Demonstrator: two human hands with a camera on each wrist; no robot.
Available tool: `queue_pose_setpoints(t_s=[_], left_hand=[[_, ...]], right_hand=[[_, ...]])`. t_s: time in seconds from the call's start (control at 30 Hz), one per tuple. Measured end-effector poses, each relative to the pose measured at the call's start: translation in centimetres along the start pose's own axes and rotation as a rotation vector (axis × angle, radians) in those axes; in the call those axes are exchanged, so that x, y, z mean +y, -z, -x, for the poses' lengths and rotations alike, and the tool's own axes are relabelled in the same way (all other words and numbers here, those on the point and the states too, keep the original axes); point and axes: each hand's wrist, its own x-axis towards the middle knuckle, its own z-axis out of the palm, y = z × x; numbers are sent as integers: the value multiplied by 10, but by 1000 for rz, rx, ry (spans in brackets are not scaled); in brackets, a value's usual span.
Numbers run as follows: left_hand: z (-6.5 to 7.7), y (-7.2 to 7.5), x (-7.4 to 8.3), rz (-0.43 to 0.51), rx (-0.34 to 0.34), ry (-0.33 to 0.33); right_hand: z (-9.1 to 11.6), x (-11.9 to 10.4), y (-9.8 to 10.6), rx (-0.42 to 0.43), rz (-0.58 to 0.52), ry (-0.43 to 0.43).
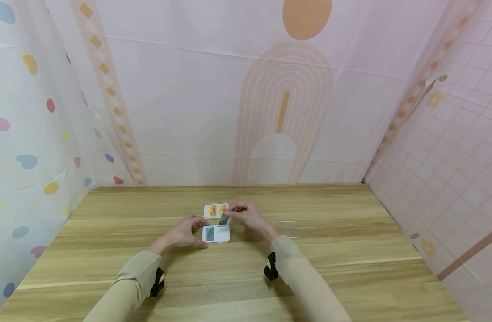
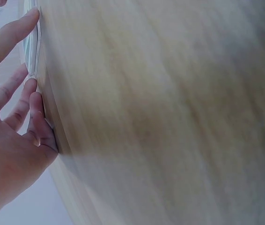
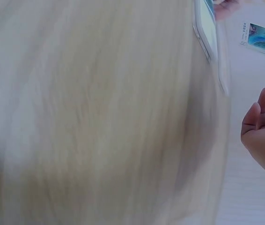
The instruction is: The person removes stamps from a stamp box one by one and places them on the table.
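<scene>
A right hand (image 1: 247, 217), fingertips nearly together, pinches a picture card (image 1: 223, 219), its long axis slanting one o'clock to seven, the white case (image 1: 223, 234) toward seven; from nine, the left hand (image 1: 184, 231) grips that case's edges, thumb and fingers parted.

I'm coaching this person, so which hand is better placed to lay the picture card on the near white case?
Probably the right hand: it pinches the picture card close to the near white case. The left hand grips that case at its left end and seems better for steadying it.
</scene>
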Motion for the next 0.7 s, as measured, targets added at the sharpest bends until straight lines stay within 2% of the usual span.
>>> queue_pose_setpoints(t_s=[0.27,0.7], left_hand=[[0,0,-2,-22,7,-46],[1,1,0,-8,-2,-48]], right_hand=[[7,-3,24,30,33,9],[25,11,63,46,105,-32]])
